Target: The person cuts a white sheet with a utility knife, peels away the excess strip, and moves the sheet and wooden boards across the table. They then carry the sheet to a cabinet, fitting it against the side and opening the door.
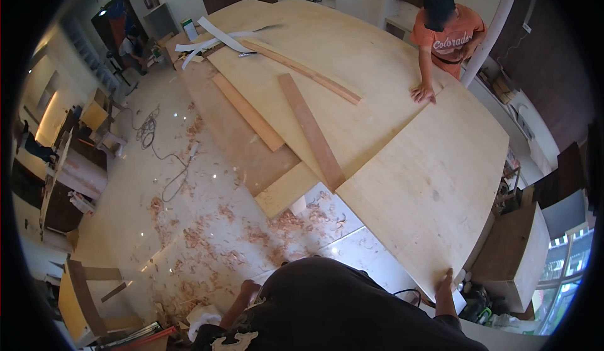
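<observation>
Right hand (445,282) grips the near corner of a large, pale plywood sheet (428,187), fingers curled over its edge. Left hand (250,288) hangs well apart, its grip unclear. A co-worker's hand (423,93) presses the far corner. Wood strips (313,130) lie on boards alongside, and shavings (207,237) litter the floor.

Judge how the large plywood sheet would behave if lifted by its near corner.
Probably awkward and heavy: the plywood sheet spans from the right hand to the co-worker's hand. Looks thin for its area, so may flex. Flat: unlikely to roll.
</observation>
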The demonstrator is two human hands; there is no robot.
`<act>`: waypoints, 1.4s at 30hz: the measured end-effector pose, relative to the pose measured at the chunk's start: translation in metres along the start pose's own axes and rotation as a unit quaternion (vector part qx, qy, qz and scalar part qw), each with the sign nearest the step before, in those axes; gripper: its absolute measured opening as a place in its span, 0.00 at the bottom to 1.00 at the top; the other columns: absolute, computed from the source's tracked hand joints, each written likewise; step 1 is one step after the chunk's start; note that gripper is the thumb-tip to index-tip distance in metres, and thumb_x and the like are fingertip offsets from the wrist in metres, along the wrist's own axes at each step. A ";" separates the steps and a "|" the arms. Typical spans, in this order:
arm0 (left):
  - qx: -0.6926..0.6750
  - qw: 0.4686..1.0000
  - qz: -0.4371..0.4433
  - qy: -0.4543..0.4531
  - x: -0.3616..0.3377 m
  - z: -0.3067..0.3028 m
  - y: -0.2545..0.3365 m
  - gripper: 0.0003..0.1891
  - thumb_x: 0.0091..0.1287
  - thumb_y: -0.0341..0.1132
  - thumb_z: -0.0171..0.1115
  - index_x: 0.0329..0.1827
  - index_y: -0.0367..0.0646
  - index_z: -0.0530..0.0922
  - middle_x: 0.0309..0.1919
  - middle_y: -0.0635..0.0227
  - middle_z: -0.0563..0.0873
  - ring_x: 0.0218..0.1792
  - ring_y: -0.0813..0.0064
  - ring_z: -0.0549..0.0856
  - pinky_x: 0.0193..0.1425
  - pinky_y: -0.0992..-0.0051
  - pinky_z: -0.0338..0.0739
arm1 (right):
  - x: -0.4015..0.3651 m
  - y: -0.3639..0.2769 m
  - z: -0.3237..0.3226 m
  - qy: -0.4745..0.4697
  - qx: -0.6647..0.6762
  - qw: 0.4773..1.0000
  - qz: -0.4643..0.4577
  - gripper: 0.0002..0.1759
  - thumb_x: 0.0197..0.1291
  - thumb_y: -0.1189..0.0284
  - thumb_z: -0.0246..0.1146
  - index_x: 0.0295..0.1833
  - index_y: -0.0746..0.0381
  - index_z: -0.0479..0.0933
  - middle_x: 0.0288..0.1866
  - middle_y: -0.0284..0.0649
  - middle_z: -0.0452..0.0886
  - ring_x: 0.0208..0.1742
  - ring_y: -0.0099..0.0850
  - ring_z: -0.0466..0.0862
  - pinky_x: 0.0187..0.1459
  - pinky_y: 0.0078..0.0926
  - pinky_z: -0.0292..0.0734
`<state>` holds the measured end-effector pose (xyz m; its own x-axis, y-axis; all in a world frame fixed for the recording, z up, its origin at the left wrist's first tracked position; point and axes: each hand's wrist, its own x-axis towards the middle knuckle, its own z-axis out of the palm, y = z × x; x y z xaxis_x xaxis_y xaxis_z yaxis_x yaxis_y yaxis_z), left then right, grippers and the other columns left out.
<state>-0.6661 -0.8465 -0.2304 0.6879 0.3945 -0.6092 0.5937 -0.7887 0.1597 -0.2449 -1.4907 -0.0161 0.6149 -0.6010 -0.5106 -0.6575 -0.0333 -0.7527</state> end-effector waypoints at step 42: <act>-0.255 0.930 -0.254 -0.070 -0.070 0.008 -0.025 0.22 0.51 0.46 0.67 0.42 0.37 0.87 0.46 0.45 0.87 0.49 0.47 0.86 0.56 0.58 0.80 | -0.219 -0.122 0.293 -0.215 -0.220 0.628 -0.715 0.38 0.62 0.67 0.68 0.73 0.72 0.63 0.75 0.61 0.64 0.74 0.60 0.65 0.72 0.52 0.62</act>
<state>-0.7325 -0.8579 -0.1981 0.2239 0.5625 -0.7959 0.9730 -0.1764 0.1490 -0.1723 -1.1211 0.0660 0.7124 0.5619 0.4204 0.7017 -0.5683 -0.4297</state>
